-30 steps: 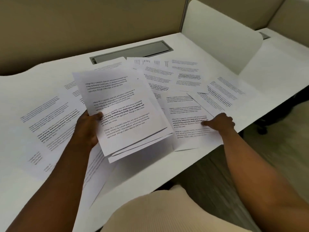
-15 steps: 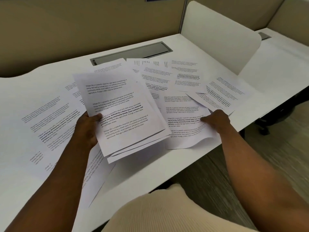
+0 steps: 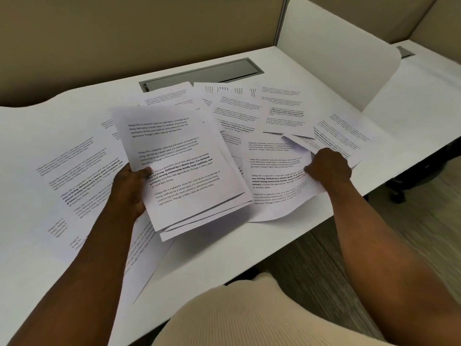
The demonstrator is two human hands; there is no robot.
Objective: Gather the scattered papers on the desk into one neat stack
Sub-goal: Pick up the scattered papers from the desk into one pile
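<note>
Nearest, a cream ribbed garment fills the bottom of the view, and the desk front edge runs diagonally just beyond it, with bare white surface between that edge and the papers. The left hand grips a gathered stack by its left side, thumb on the top page, fingers hidden underneath; the stack is lifted and tilted, its lower corners fanned apart. To its right, the right hand pinches the right edge of a single sheet, whose near edge bows upward. Each page is white with short printed paragraphs, one in bold. More loose sheets lie flat to the left; others overlap further back. Behind them sit a grey cable tray, a white divider and a beige partition.
</note>
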